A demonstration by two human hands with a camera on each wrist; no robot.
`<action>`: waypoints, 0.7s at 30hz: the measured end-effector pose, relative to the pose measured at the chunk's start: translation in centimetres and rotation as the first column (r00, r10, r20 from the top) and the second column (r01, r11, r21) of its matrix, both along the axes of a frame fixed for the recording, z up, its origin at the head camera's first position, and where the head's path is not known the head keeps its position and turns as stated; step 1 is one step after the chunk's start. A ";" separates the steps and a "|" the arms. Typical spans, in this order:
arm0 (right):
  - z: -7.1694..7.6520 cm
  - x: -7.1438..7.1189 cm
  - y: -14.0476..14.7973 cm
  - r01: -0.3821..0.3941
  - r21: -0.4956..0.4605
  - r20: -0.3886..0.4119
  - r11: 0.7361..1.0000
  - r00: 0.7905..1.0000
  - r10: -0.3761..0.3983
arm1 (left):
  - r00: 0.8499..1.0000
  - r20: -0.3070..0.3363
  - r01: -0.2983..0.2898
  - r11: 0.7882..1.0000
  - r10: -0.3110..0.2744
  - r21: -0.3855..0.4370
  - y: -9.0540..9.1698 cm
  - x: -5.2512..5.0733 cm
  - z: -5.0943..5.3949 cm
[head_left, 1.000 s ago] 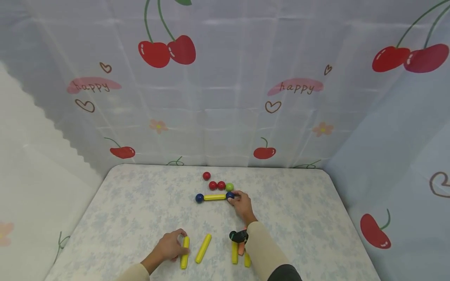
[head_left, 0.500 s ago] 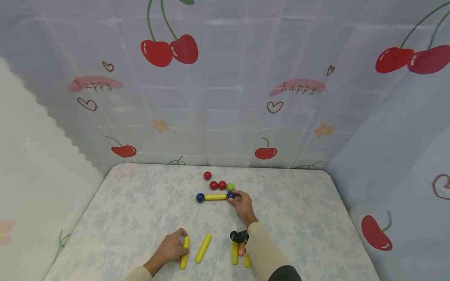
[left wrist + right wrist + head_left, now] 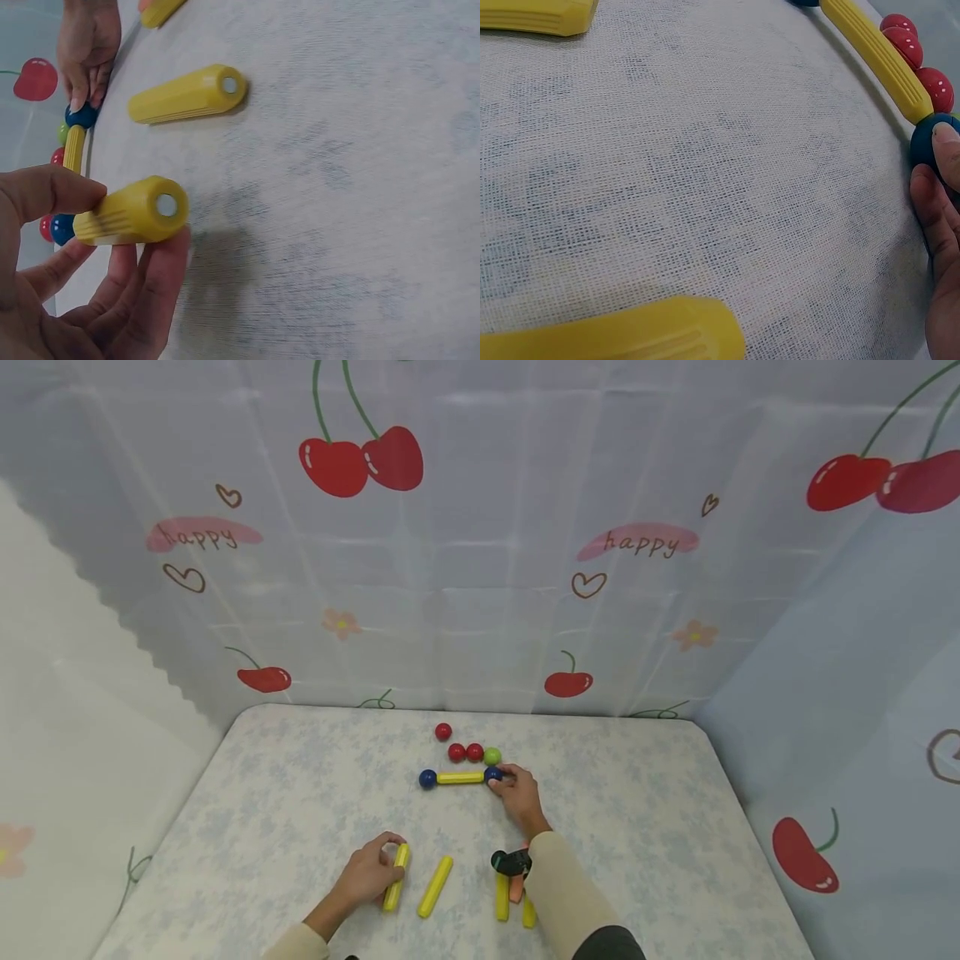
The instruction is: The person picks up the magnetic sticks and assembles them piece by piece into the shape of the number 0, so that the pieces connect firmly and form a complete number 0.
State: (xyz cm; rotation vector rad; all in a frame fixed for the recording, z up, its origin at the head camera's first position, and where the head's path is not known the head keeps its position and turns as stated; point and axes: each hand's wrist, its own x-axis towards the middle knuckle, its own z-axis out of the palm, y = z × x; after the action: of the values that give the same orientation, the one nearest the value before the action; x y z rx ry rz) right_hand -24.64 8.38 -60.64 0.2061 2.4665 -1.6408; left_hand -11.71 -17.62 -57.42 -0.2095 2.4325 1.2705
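My left hand (image 3: 365,874) pinches a yellow rod (image 3: 397,877) between thumb and fingers; in the left wrist view the rod (image 3: 135,212) shows its round metal end and a shadow below it on the cloth. My right hand (image 3: 519,797) grips the right blue ball (image 3: 492,775). That ball joins a yellow rod (image 3: 461,778) with a second blue ball (image 3: 427,779) at its other end. In the right wrist view, thumb and fingers hold the blue ball (image 3: 925,142) at the right edge. Another yellow rod (image 3: 435,887) lies right of my left hand.
Behind the joined piece are red balls (image 3: 457,752) and a green ball (image 3: 492,756). Near my right sleeve lie yellow rods (image 3: 502,897), an orange piece (image 3: 516,889) and a dark object (image 3: 511,862). The table (image 3: 300,777) meets a printed curtain at its back edge.
My left hand has lifted its yellow rod a little and moved it slightly away from me. My right hand keeps its grip on the blue ball, with little movement.
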 end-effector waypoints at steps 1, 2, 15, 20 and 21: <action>0.1 0.0 0.0 0.001 0.001 0.003 1.000 1.000 -0.001 | 1.000 -0.002 -0.012 1.000 0.012 0.010 0.1 -0.2 0.1; 0.2 0.0 0.0 0.001 0.000 0.006 1.000 1.000 -0.001 | 1.000 0.000 -0.023 1.000 0.023 0.019 0.2 -0.4 0.2; 0.0 -0.2 -0.1 0.013 0.004 0.019 1.000 1.000 -0.013 | 0.992 0.037 -0.123 0.988 0.120 0.090 1.9 -3.2 1.1; 0.6 0.3 -0.1 -0.001 0.023 -0.042 1.000 0.999 0.002 | 0.988 0.048 -0.154 0.981 0.150 0.115 2.1 -4.4 0.5; 0.7 0.4 -0.1 -0.001 0.024 -0.051 1.000 0.999 0.003 | 0.987 0.045 -0.158 0.980 0.154 0.118 2.1 -4.7 0.5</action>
State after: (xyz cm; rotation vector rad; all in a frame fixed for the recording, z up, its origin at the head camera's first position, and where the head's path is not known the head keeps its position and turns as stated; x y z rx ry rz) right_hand -24.28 8.25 -59.96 0.1666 2.5240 -1.6367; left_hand -16.36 -15.51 -56.93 -0.3926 2.3376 1.4628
